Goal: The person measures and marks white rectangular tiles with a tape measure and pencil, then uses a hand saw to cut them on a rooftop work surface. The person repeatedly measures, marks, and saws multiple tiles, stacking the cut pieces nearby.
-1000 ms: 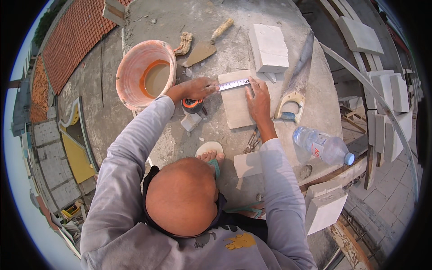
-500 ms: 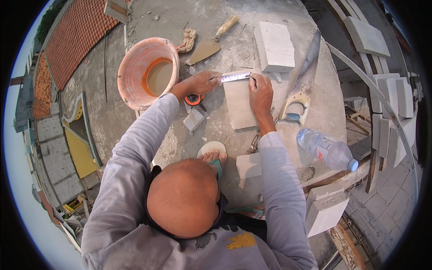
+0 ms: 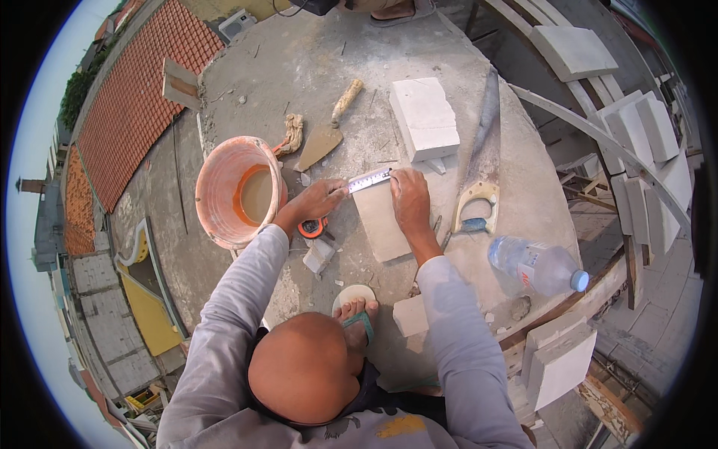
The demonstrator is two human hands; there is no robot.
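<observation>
My left hand is closed on the white blade of a tape measure, left of a flat pale block. The blade stretches across the block's far edge. My right hand pinches the blade's tip at the block's far right corner. The orange and black tape case shows just below my left hand; whether it rests on the slab is unclear. A thicker white block lies beyond my right hand. To its right is a handsaw with a pale handle.
An orange-stained bucket with grey liquid stands left, near a trowel and a crumpled glove. A plastic bottle lies right, close to the slab's edge. More blocks rest on timbers beyond it. Tiled roofs lie left.
The view has shifted, so the slab and tools appear lower and more of the far end shows. Both hands keep their hold on the tape measure over the block.
</observation>
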